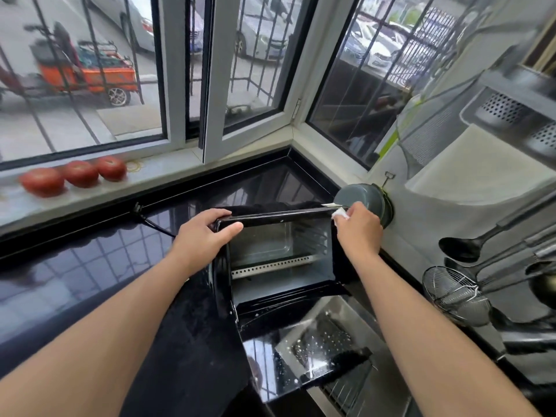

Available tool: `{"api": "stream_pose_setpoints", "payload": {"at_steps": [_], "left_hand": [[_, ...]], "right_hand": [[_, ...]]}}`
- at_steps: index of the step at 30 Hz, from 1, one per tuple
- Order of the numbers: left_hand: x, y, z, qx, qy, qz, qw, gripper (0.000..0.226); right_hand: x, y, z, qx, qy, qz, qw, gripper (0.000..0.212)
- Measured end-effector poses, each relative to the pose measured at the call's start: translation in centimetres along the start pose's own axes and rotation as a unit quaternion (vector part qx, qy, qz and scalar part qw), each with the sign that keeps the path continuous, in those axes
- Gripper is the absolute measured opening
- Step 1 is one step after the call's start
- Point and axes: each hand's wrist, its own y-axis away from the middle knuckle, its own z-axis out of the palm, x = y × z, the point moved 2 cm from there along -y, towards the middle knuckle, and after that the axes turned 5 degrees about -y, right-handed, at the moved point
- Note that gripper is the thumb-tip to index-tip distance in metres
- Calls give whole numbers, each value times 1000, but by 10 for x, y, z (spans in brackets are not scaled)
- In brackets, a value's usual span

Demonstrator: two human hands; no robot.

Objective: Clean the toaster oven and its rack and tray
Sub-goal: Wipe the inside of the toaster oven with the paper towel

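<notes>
A black toaster oven (279, 260) stands on the dark countertop (90, 260) with its glass door (294, 353) swung down and open. The chamber is empty apart from a perforated metal strip low at the back. My left hand (204, 236) grips the oven's top left front corner, thumb over the front edge. My right hand (358, 227) holds a small white cloth (340, 213) against the top right front corner. Under the open door a metal tray (325, 335) and a wire rack (349, 389) lie in the sink.
Three tomatoes (75, 176) lie on the window ledge at left. A grey round holder (367, 203) is fixed to the wall behind the oven. Ladles and a wire skimmer (454, 293) hang on the right wall. The oven's power cord (150, 221) runs across the counter.
</notes>
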Motion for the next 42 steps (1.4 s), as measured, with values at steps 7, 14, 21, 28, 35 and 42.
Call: {"api": "stream_pose_setpoints", "payload": {"at_steps": [7, 14, 21, 28, 35, 42], "left_hand": [[-5, -2, 1, 0, 13, 10, 1000, 45], [1, -1, -1, 4, 4, 6, 1000, 39], [9, 4, -2, 9, 12, 6, 1000, 30], [8, 7, 0, 12, 24, 12, 1000, 32], [9, 3, -3, 4, 21, 10, 1000, 27], [9, 6, -2, 10, 29, 15, 999, 25]], "right_hand": [[60, 69, 23, -178, 127, 124, 968, 13], [19, 27, 14, -104, 49, 109, 987, 14], [-13, 0, 7, -2, -25, -2, 1000, 8], [11, 7, 16, 60, -51, -117, 990, 15], [1, -10, 10, 4, -26, -89, 996, 16], [3, -17, 13, -29, -59, 43, 997, 18]]}}
